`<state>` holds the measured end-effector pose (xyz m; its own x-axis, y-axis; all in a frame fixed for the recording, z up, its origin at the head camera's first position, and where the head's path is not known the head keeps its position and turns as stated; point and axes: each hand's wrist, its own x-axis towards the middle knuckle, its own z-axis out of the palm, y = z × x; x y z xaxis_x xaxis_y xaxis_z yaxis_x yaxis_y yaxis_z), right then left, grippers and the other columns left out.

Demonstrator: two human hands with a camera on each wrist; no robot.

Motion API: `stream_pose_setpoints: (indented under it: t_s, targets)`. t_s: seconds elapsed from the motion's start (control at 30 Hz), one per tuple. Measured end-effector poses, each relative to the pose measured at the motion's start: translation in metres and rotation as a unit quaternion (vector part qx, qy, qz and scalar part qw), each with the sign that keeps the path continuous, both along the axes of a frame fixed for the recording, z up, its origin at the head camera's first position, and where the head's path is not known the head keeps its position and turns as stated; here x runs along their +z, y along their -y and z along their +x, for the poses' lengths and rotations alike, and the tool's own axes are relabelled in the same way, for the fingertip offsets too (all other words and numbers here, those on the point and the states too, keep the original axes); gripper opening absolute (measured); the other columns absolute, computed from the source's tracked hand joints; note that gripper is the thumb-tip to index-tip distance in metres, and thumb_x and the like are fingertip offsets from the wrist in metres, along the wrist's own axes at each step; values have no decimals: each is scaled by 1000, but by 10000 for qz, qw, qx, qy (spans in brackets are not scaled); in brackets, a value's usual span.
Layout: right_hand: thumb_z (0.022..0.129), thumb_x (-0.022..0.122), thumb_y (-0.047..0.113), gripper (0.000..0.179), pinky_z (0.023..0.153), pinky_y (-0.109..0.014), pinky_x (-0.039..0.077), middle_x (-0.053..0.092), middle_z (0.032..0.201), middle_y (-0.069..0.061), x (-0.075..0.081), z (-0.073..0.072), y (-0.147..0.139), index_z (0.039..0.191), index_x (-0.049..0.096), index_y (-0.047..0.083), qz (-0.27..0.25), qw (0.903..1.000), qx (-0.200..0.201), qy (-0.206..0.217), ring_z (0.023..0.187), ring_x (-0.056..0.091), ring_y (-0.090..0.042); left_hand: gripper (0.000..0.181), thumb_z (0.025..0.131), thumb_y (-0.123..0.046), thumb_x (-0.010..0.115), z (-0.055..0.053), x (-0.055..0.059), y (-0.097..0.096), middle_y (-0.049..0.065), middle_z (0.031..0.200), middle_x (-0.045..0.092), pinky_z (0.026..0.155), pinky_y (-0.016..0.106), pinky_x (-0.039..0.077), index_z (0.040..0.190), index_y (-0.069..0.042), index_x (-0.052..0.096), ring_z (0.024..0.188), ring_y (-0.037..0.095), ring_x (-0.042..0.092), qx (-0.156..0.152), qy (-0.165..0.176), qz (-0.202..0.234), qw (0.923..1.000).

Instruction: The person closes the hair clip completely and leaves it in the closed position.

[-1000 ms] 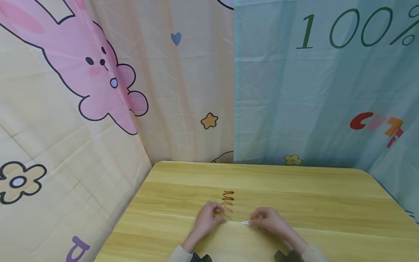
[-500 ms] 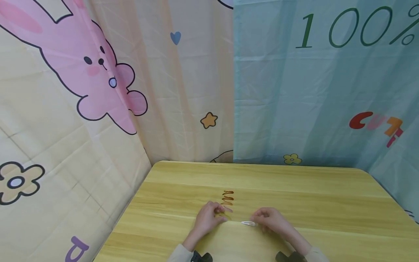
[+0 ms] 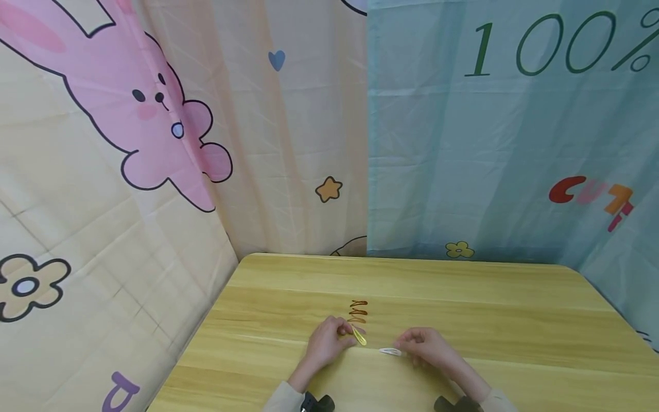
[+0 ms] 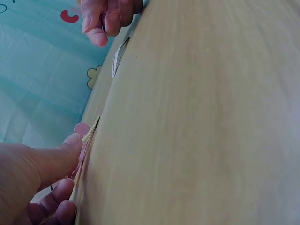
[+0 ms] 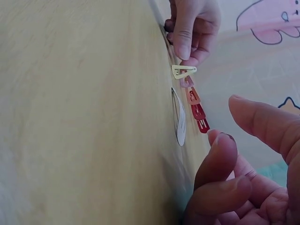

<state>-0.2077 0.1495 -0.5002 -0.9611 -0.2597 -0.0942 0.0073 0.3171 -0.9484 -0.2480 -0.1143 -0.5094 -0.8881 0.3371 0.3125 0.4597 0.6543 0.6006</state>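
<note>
In the head view my left hand (image 3: 326, 344) is at a yellow snap hair clip (image 3: 360, 336), its thumb and index finger at the clip's left side. The clip slants, and in the left wrist view the yellow clip (image 4: 91, 129) sits at the thumb tip beside a pink hair clip (image 4: 81, 129). The exact finger contact is partly hidden. A white hair clip (image 3: 390, 351) lies on the table between the hands. My right hand (image 3: 423, 345) hovers just right of it. In the right wrist view the right thumb and fingers are apart, holding nothing, with the white clip (image 5: 178, 117) beyond.
Beyond the left hand, a column of hair clips runs away across the wooden table (image 3: 463, 303): dark red-brown (image 3: 359, 302), red-brown (image 3: 358, 312) and orange (image 3: 357, 320). Printed curtains (image 3: 293, 131) hang behind and to the left of the table.
The yellow clip has turned from lying nearly flat to a steeper slant at the left fingertips. The right fingers, earlier on the white clip, have drawn back from it.
</note>
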Motion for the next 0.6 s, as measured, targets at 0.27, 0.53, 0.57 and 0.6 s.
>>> stream_pose_setpoints:
  t_s: [0.27, 0.53, 0.57, 0.6]
  targets:
    - [87, 69, 29, 28, 44, -20, 35, 56, 62, -1, -1, -1, 1, 95, 65, 3, 102, 9999, 7, -19, 50, 47, -10, 16, 80, -29, 76, -2, -3, -3, -9, 75, 53, 60, 24, 39, 80, -17, 66, 67, 5, 47, 163, -26, -73, 9998]
    - [87, 69, 29, 26, 43, -20, 34, 55, 60, -1, 2, 0, 2, 94, 66, 4, 279, 9996, -92, -35, 49, 46, -10, 19, 87, -35, 69, -4, 0, -8, -11, 73, 52, 56, 26, 38, 81, -17, 68, 63, 5, 46, 364, 20, -32, 9993]
    - [87, 69, 29, 26, 43, -20, 34, 55, 60, -1, 2, 0, 2, 94, 66, 4, 298, 9995, -93, -38, 49, 46, -10, 19, 87, -34, 68, -4, -1, -8, -12, 72, 52, 55, 26, 38, 80, -17, 68, 63, 5, 46, 381, 17, -20, 9993]
    - [87, 69, 30, 26, 43, -20, 34, 55, 60, -1, 2, 0, 3, 94, 66, 4, 315, 9995, -94, -37, 49, 46, -10, 18, 87, -33, 69, -4, -1, -9, -12, 72, 52, 55, 26, 38, 79, -17, 67, 63, 5, 46, 395, 13, -10, 9992]
